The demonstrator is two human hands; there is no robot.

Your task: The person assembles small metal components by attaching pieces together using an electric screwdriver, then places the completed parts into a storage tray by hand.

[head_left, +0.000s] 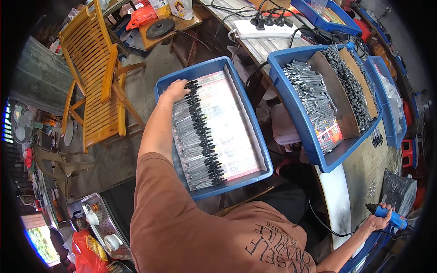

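My left hand (pixel 176 91) reaches into the far left corner of a blue plastic tray (pixel 268 169). Its fingers curl down at the far end of a row of thin metal rods with black ends (pixel 196 136); whatever they pinch there is hidden. The rods lie side by side along the tray's left half, over a pale printed sheet (pixel 232 127). Off to the lower right, my right hand (pixel 378 221) is wrapped round a blue electric screwdriver (pixel 397 220), whose dark tip points left above the worktable.
A second blue tray (pixel 298 116) holds loose metal rods (pixel 309 86) and dark small parts (pixel 348 86), split by cardboard dividers (pixel 334 93). A white power strip (pixel 266 29) with black plugs lies beyond. A wooden folding chair (pixel 98 86) stands left. The screwdriver's cord (pixel 325 227) crosses near my right arm.
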